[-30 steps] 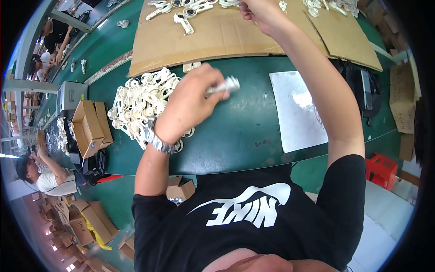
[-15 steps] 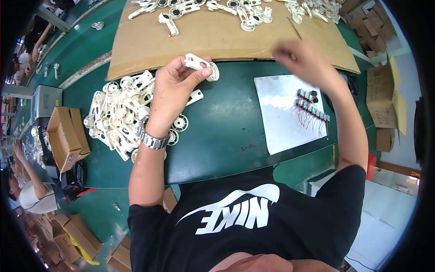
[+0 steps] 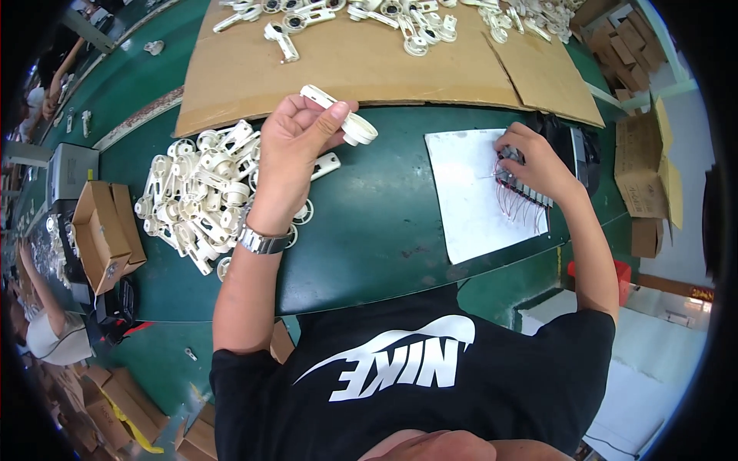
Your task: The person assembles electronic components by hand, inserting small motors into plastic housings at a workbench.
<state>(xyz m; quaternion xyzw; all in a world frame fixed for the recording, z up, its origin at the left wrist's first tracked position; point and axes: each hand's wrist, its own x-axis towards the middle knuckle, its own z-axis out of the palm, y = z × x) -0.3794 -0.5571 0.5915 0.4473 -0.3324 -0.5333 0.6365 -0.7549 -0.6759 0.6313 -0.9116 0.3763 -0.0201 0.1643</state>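
Green table (image 3: 369, 230) runs under both hands. Big cardboard sheet (image 3: 361, 65) lies just beyond left hand, w/ more white parts (image 3: 400, 19) scattered along its far edge. Pile of white plastic parts (image 3: 200, 192) sits just left of left wrist, on the table. White paper sheet (image 3: 469, 200) lies under and beside right hand. Left hand (image 3: 296, 142) is raised, fingers closed round one white plastic part (image 3: 342, 115), ring end sticking out to the right. Right hand (image 3: 534, 165) rests on the paper, fingertips pinching at a row of small dark parts w/ red wires (image 3: 523, 192); grip itself not clear. Wristwatch (image 3: 261, 240) on left wrist.
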